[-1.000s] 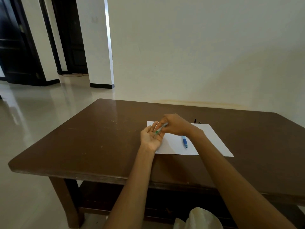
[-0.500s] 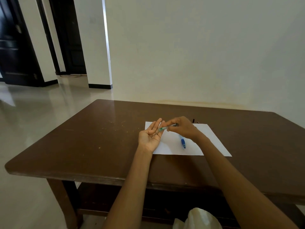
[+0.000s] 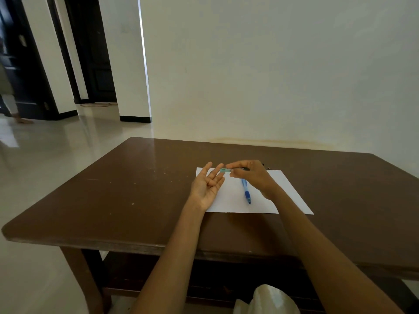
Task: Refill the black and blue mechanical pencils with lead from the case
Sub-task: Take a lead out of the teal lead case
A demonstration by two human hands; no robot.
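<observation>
My right hand (image 3: 251, 174) pinches a small clear green lead case (image 3: 225, 170), held level with its end pointing at the fingertips of my left hand (image 3: 207, 184). My left hand lies palm up, fingers spread, over the left edge of a white sheet of paper (image 3: 288, 191); whether any lead rests in the palm is too small to tell. The blue mechanical pencil (image 3: 246, 191) lies on the paper just below my right hand. A dark bit, perhaps the black pencil (image 3: 265, 166), shows behind my right hand, mostly hidden.
The paper lies on a brown wooden table (image 3: 136, 200) set against a cream wall. A pale bag (image 3: 267, 300) sits below the table's near edge. At far left a person's legs (image 3: 11, 103) stand on the glossy floor by dark doorways.
My right hand has drawn the lead case to the right, off my left palm to beyond its fingertips. My left fingers have spread wider. The blue pencil lies more exposed.
</observation>
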